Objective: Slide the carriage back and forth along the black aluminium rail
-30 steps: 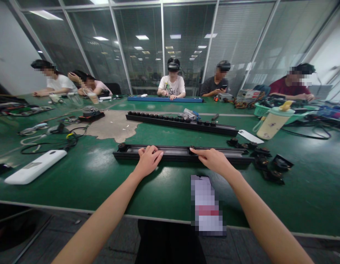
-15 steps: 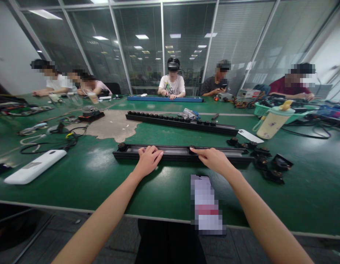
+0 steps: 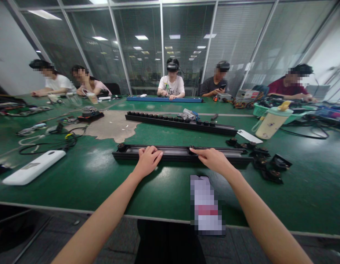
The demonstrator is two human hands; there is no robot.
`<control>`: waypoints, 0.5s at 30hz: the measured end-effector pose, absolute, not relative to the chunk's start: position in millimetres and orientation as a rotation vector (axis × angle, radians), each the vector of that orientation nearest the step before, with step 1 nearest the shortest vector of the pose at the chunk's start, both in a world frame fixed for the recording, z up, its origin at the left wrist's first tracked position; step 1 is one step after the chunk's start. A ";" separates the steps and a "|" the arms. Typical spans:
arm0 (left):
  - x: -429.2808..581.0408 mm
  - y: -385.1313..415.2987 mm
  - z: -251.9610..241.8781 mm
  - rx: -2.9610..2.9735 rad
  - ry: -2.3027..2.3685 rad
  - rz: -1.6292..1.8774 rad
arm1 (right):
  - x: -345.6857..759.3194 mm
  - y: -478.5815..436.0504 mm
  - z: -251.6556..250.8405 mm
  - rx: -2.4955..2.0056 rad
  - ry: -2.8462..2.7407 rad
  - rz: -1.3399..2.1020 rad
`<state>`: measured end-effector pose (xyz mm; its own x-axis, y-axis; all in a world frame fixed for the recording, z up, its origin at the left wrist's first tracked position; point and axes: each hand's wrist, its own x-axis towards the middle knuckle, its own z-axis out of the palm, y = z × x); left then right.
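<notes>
A long black rail [image 3: 175,152] lies across the green table [image 3: 76,176] in front of me. My left hand [image 3: 148,160] rests on its left part, fingers curled over the near edge and gripping it. My right hand [image 3: 212,159] lies on the rail further right, index finger stretched along the top and a small dark piece under its tip. One black knob [image 3: 121,147] sits at the rail's left end. Loose black parts [image 3: 266,163] lie in a heap past the rail's right end.
A blurred phone [image 3: 206,203] lies at the near table edge between my arms. A white device [image 3: 33,167] and cables [image 3: 57,137] are at left. A second black rail with several knobs [image 3: 181,123], a pale bottle [image 3: 271,123] and several seated people are further back.
</notes>
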<state>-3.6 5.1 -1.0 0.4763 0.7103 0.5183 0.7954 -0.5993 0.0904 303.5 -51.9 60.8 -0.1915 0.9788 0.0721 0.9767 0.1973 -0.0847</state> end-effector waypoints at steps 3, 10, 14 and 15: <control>-3.6 4.8 -0.9 -2.558 -1.317 -0.774 | 305.0 -51.2 60.3 -1.930 -2.341 0.027; -3.8 4.3 -0.5 -2.562 -1.308 -0.761 | 307.6 -50.5 60.4 -1.906 -2.343 0.051; -4.0 5.4 -0.4 -2.571 -1.313 -0.756 | 307.3 -51.6 61.1 -1.899 -2.334 0.054; -4.1 5.9 -0.7 -2.572 -1.315 -0.757 | 307.3 -51.8 61.4 -1.896 -2.331 0.055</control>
